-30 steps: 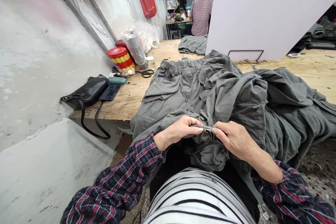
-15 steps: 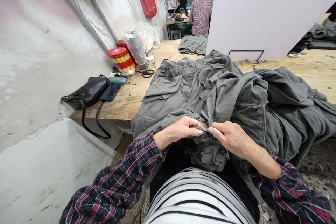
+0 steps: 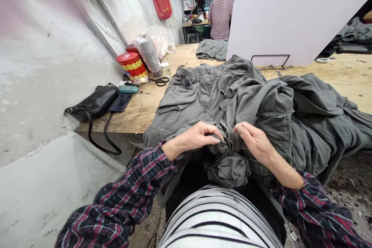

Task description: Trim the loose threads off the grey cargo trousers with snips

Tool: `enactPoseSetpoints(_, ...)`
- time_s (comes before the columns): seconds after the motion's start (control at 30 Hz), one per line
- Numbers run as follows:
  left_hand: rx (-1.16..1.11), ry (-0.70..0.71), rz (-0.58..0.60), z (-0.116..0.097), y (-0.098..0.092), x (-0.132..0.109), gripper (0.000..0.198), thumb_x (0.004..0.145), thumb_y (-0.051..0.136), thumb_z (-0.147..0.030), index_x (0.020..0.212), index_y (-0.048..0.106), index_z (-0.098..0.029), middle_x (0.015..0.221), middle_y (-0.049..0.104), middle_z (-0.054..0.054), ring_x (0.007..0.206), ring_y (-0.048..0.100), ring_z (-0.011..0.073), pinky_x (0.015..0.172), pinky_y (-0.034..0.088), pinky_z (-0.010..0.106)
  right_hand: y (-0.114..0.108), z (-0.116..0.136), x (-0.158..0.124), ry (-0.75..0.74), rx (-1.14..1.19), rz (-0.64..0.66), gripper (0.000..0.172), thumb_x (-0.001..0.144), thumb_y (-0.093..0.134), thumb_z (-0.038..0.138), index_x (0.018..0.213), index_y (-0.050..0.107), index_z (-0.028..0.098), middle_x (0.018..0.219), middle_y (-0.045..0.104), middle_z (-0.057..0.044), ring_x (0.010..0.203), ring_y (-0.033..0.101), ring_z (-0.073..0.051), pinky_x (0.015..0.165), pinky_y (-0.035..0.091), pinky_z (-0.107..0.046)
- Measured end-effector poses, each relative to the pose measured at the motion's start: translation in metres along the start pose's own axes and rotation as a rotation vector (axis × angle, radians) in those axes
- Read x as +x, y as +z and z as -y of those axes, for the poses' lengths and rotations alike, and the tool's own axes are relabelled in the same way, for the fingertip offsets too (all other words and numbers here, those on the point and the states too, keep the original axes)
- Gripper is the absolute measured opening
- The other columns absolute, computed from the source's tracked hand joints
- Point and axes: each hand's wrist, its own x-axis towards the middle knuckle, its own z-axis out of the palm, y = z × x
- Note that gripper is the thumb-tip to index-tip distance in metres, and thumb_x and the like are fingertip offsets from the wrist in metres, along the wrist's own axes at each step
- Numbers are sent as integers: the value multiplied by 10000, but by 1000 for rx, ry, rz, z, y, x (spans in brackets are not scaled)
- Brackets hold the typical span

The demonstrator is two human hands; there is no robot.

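Observation:
Grey-green trousers (image 3: 186, 104) with an elastic waistband lie on the wooden table, their near part bunched over its front edge. My left hand (image 3: 200, 136) pinches a fold of this cloth between thumb and fingers. Just right of it, my right hand (image 3: 252, 139) is raised over the bunched fabric, thumb and forefinger pressed together. Whatever thin item is between those fingertips is too small to make out. More grey-green garments (image 3: 314, 116) are heaped on the right.
Black scissors (image 3: 161, 81), a red tin (image 3: 132, 66) and a grey roll (image 3: 150, 55) stand or lie at the back left. A black bag (image 3: 94, 102) is at the left edge. Behind is a white board (image 3: 287, 15); farther off, a person (image 3: 221, 15).
My right hand has drawn slightly up and away from my left, so a gap shows between them. My left hand has shifted a little left and still holds the cloth.

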Motion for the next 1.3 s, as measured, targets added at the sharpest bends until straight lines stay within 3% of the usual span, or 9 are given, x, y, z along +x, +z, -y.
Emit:
enactPoseSetpoints(0.17, 539, 308, -119, -54, -52, 5, 133, 752, 583, -136, 791, 709, -152, 710, 651, 30, 667, 577, 108, 653, 430, 196, -11, -16, 34, -165, -252, -78, 558, 811, 526, 437, 1317, 408, 233, 1251, 512, -81, 1042, 543, -213, 840, 433, -311)
enactPoseSetpoints(0.33, 927, 461, -279, -103, -124, 4, 201, 766, 562, -141, 891, 714, -182, 803, 695, 33, 740, 627, 132, 708, 461, 213, -24, -26, 67, -31, -299, -52, 325, 816, 500, 458, 989, 630, 216, 740, 650, -11, 620, 583, -147, 573, 425, -240)
enactPoseSetpoints(0.53, 1258, 571, -714, -134, -194, 3, 458, 726, 475, -51, 1131, 631, -199, 987, 699, 51, 871, 639, 178, 794, 473, 273, -98, 8, 90, -95, -406, -966, 341, 838, 483, 475, 845, 654, 180, 766, 658, -51, 697, 582, -160, 619, 387, -244)
enactPoseSetpoints(0.63, 1244, 518, -831, -115, -205, 18, 444, 757, 448, -74, 1143, 623, -207, 1015, 686, 57, 898, 628, 182, 813, 470, 285, -109, 6, 90, -56, -522, -1031, 363, 839, 476, 482, 837, 658, 169, 780, 662, -68, 712, 579, -170, 603, 363, -250)
enactPoseSetpoints(0.73, 1179, 272, -795, -72, -190, 36, 410, 749, 461, -75, 1085, 653, -210, 990, 679, 64, 895, 619, 186, 802, 472, 284, -84, -21, 85, 126, -623, -685, 337, 832, 478, 490, 809, 654, 204, 762, 660, -43, 634, 548, -156, 524, 297, -247)
enactPoseSetpoints(0.83, 969, 194, -830, -33, -144, 37, 374, 725, 502, -80, 1054, 649, -184, 1021, 649, 77, 944, 587, 191, 862, 447, 305, -51, -48, 73, 232, -685, -447, 292, 835, 488, 466, 789, 640, 221, 761, 644, -24, 606, 520, -140, 492, 232, -246)
enactPoseSetpoints(0.93, 463, 192, -936, -12, -76, 17, 206, 791, 532, -245, 936, 642, -149, 825, 641, 59, 750, 591, 156, 735, 475, 285, -37, -61, 62, 214, -718, -446, 265, 841, 490, 444, 814, 632, 222, 789, 627, -19, 630, 512, -135, 500, 216, -248)
enactPoseSetpoints(1.07, -513, -194, -621, 4, 1, 0, 343, 758, 583, -454, 831, 602, -119, 699, 633, 57, 560, 577, 120, 568, 472, 255, -34, -65, 60, 166, -712, -464, 256, 841, 491, 430, 825, 634, 219, 786, 614, -15, 620, 498, -127, 505, 214, -249)
enactPoseSetpoints(1.3, -935, -180, -689, 14, 20, 37, 301, 645, 728, -365, 717, 565, -122, 686, 615, 35, 601, 577, 107, 596, 462, 236, -27, -68, 49, 70, -646, -447, 218, 837, 495, 370, 851, 643, 212, 793, 632, -23, 646, 547, -144, 505, 285, -252)
